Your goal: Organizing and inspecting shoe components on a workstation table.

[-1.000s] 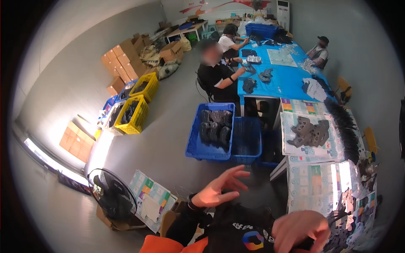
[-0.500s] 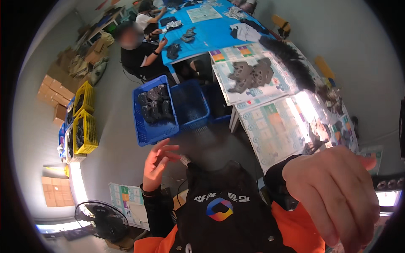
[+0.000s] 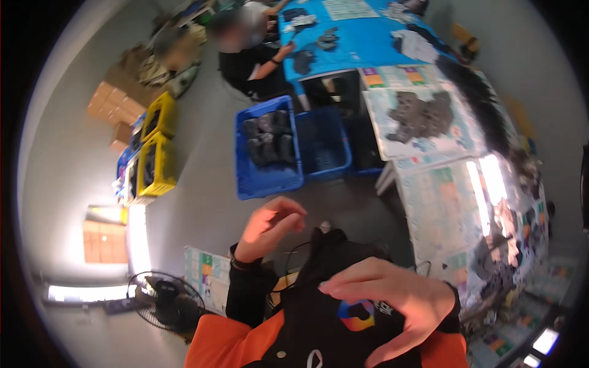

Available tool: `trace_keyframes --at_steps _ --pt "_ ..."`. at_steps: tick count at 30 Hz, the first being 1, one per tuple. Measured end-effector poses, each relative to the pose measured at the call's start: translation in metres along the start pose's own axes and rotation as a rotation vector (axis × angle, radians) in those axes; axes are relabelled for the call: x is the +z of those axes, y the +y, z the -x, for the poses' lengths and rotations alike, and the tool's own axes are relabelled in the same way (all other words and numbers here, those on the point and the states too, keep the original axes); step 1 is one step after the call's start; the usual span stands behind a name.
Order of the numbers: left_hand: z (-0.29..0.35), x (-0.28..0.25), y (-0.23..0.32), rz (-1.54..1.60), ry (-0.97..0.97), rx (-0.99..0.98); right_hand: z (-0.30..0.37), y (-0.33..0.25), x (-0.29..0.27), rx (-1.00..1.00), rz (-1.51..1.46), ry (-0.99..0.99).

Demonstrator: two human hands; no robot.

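Brown cardboard boxes (image 3: 113, 104) are stacked on the floor against the wall at the upper left, and a further stack of brown cartons (image 3: 101, 241) is seen by the wall at the left, beside a bright patch. Colourful printed sheets (image 3: 399, 76) (white with green, orange and purple blocks) are laid along the near edge of the desk. A similar printed sheet (image 3: 207, 276) is seen on the floor beside the fan. A round multicoloured emblem (image 3: 356, 314) is carried on the black jacket front.
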State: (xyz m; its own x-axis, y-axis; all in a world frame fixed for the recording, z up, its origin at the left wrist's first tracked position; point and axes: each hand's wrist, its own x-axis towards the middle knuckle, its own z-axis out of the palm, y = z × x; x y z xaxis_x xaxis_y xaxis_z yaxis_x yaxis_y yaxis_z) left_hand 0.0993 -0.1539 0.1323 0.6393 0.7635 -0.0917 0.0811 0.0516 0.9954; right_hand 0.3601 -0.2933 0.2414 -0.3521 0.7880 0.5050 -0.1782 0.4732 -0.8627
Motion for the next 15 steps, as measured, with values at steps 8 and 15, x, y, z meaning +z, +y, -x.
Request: trace_keyframes --at_steps 8,15 --pt "-0.027 -0.064 0.046 0.006 0.058 0.187 -0.080 0.045 0.035 0.068 -0.292 -0.327" --pt "-0.033 -0.142 0.068 0.107 0.050 0.505 -0.134 0.052 0.011 0.276 -0.619 -0.390"
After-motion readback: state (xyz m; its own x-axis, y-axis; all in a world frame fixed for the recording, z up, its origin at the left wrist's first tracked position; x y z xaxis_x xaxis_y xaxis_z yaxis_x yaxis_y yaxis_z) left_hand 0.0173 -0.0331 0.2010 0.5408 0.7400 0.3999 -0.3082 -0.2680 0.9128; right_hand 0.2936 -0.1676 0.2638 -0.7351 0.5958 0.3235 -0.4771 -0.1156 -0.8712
